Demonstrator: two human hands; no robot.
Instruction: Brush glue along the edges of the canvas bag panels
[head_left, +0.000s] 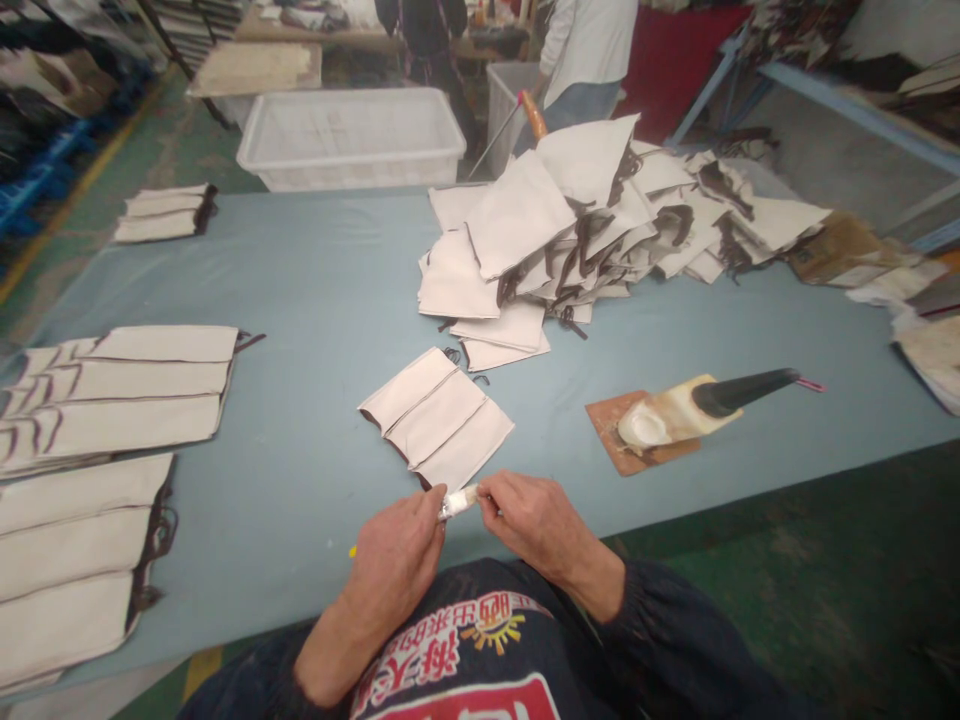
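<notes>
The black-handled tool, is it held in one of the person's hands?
No, the black-handled tool rests on a brown board, while the left hand and right hand hold a small white item.

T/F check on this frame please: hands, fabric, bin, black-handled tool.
1. The left hand and right hand both hold a small white object. True.
2. The cream three-strip fabric piece with dark edging lies beneath the heaped cream fabric pieces. False: the fabric piece lies uncovered, between the hands and the heap.
3. A white rectangular plastic bin stands beyond the far edge of the blue-grey table. True.
4. The pale tool with a black handle is in the right hand. False: the tool rests on a flat brown square board, apart from both hands.
</notes>
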